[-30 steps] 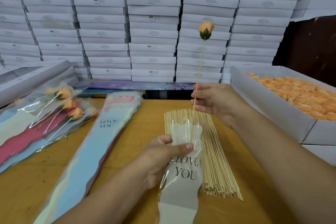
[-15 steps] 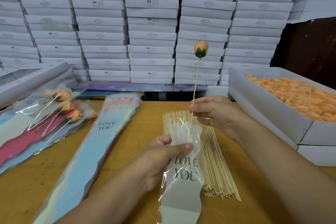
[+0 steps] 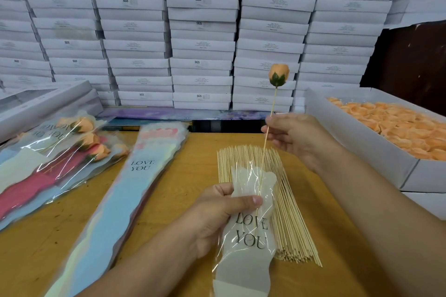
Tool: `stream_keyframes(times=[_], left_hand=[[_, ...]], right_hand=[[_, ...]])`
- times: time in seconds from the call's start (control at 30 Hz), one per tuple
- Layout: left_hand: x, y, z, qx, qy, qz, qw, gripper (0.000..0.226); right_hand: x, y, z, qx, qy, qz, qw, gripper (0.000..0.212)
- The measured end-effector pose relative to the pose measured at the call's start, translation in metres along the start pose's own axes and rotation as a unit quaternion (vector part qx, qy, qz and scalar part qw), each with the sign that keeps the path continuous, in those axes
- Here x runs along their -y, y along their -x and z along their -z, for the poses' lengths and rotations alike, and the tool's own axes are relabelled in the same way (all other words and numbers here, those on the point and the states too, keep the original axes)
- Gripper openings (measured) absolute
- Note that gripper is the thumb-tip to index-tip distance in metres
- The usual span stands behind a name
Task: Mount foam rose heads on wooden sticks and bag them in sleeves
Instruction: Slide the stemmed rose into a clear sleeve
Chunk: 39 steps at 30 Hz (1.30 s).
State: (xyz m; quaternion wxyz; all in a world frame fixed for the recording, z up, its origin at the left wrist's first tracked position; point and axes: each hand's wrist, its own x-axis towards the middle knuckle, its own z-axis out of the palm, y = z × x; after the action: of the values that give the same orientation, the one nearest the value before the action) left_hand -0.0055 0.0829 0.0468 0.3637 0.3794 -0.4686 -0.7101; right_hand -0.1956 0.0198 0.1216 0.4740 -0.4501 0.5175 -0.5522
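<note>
At far left a few bagged roses (image 3: 79, 142) lie finished beside a stack of empty sleeves (image 3: 135, 176). Lower centre, the left hand (image 3: 217, 214) pinches a sleeve (image 3: 248, 236) open while the right hand (image 3: 296, 135) pinches a stick (image 3: 265, 142) already partly inside, rose head (image 3: 278, 75) still above. Spare sticks (image 3: 289, 224) cover the wooden bench (image 3: 193, 164); loose heads (image 3: 398, 125) fill the right box, white cartons (image 3: 202, 31) behind.

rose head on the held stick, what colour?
Peach-orange rose head, dark green base; head view.
</note>
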Motion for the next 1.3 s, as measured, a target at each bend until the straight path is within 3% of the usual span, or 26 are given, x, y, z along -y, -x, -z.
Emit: stream_keyframes(times=[0.3, 0.4, 0.47, 0.63, 0.77, 0.83, 0.93, 1.03, 1.3], left_hand=[[-0.001, -0.002, 0.001, -0.018, 0.023, 0.012, 0.999, 0.021], [-0.002, -0.002, 0.002, -0.044, 0.012, 0.012, 0.999, 0.056], [-0.002, -0.001, 0.0, -0.044, 0.014, 0.015, 0.999, 0.063], [-0.001, 0.002, -0.002, -0.027, 0.027, 0.028, 0.999, 0.03], [-0.001, 0.003, -0.002, -0.013, 0.017, 0.044, 0.999, 0.045], [0.0, 0.003, -0.002, -0.007, 0.013, 0.044, 0.999, 0.039], [0.001, 0.002, -0.002, -0.003, 0.02, 0.041, 0.999, 0.02], [0.0, 0.002, -0.002, 0.006, 0.022, 0.033, 0.999, 0.015], [-0.002, 0.0, 0.0, -0.011, 0.03, 0.004, 0.999, 0.027]], right_hand=[[-0.028, 0.017, -0.003, 0.058, 0.047, -0.02, 0.997, 0.012], [-0.033, 0.024, -0.006, 0.071, 0.057, -0.027, 0.995, 0.015], [-0.031, 0.026, -0.007, 0.077, 0.06, -0.027, 0.995, 0.015], [-0.014, 0.016, -0.007, 0.042, 0.029, -0.023, 0.998, 0.013], [-0.003, 0.007, -0.006, -0.01, -0.021, -0.014, 1.0, 0.011], [-0.003, 0.005, -0.005, -0.014, -0.021, -0.012, 1.0, 0.011], [-0.009, 0.007, -0.003, -0.008, -0.019, -0.012, 1.0, 0.009], [-0.017, 0.012, -0.003, 0.011, -0.008, -0.016, 1.0, 0.009], [-0.039, 0.029, -0.007, 0.054, 0.017, -0.032, 0.998, 0.014]])
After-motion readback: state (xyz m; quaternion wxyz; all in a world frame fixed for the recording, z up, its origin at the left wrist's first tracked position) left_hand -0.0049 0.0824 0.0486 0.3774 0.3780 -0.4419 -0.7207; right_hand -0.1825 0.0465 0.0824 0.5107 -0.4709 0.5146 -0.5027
